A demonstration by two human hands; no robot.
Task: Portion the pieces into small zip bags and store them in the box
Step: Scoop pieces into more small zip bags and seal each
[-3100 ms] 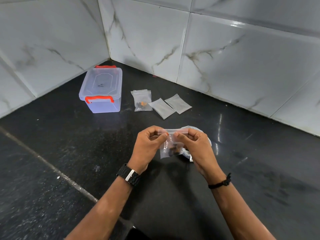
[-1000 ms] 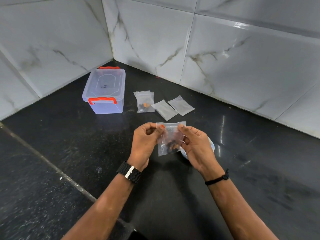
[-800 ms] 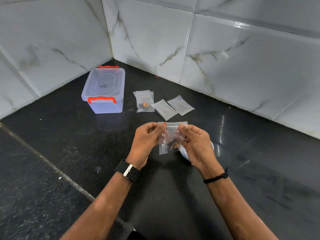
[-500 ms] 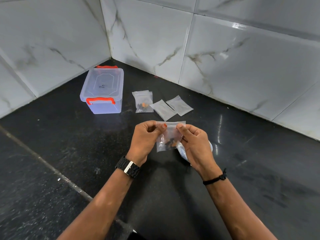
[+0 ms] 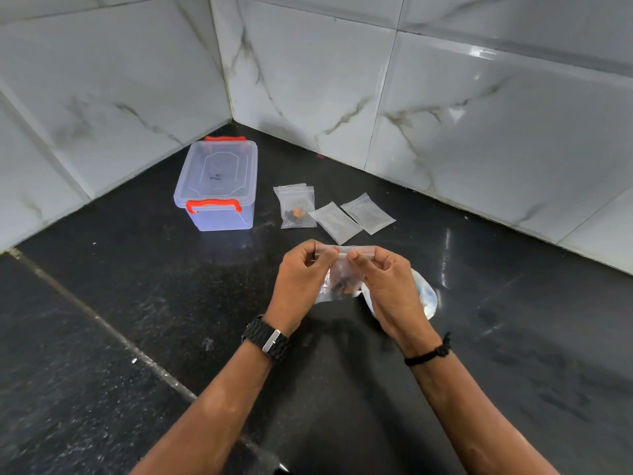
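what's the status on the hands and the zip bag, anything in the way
Left hand and right hand both pinch the zip bag top. Dark pieces inside. Box lid on. Nothing blocking.

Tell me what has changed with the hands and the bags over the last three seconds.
Little has changed. Both hands still pinch the top strip of the small zip bag; the left hand and right hand have shifted their fingertips along the strip, nearer each other now. Nothing was taken up or let go. The closed box, the filled bag and the two empty bags stayed where they were.
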